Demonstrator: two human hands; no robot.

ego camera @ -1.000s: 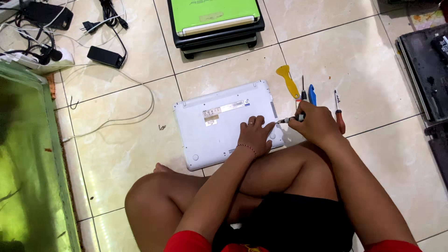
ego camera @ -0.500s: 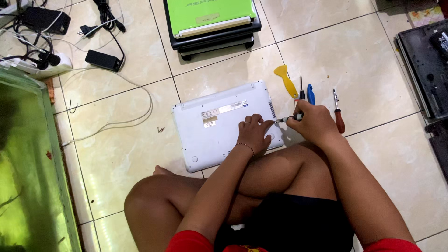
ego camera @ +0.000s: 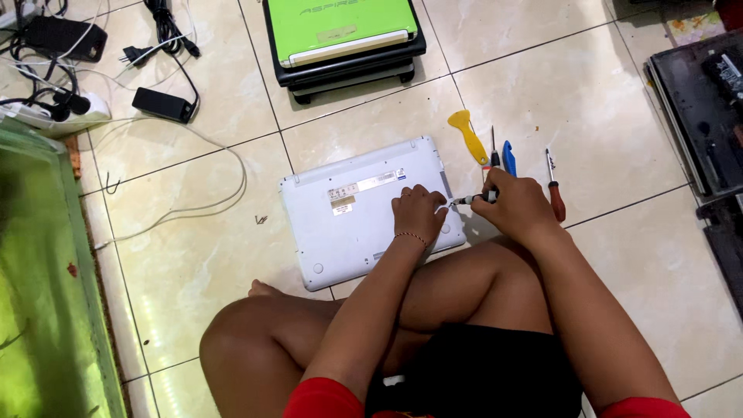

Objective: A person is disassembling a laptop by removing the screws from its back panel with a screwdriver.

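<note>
A white laptop lies upside down on the tiled floor in front of my crossed legs. My left hand rests on its right part, fingers curled near the edge. My right hand grips a small screwdriver, whose tip points left at the laptop's right edge beside my left fingers. Just beyond my right hand lie a yellow plastic pry tool, a blue-handled tool and a red-handled screwdriver.
A stack of laptops with a green one on top sits farther away. Power adapters, cables and a power strip lie at the upper left. A green glass tank borders the left. A dark opened laptop lies at right.
Both hands stay at the laptop's right edge with the screwdriver; they have shifted only slightly. The view has drifted a little.
</note>
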